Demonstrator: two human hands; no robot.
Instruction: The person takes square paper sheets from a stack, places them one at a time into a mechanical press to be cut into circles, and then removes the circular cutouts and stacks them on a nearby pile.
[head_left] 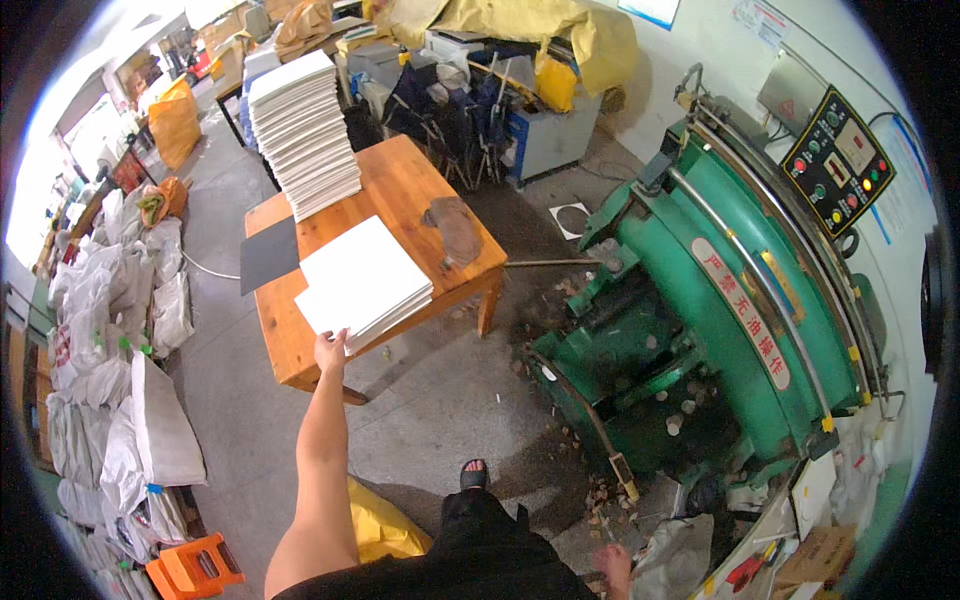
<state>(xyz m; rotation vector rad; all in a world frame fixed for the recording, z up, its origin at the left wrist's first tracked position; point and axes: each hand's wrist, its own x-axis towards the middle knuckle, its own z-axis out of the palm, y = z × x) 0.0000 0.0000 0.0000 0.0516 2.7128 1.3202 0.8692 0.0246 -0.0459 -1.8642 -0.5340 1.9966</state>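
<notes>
One low stack [365, 272], corner toward left hand [331, 351]

White sheets [366, 274] on wooden table [398, 180]

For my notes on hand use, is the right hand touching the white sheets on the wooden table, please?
No, the left hand touches the near white stack, while the right hand hangs low, away from the table.

Right grip [614, 566] blurred, its wrist cut off by the lower edge; contents undetermined. Left grip [331, 352]: finger placement at the white sheet stack [365, 272] too small to confirm. Yellow sacking [385, 520] partly hidden by black clothing [475, 550]. Control panel [835, 163] legends illegible.
</notes>
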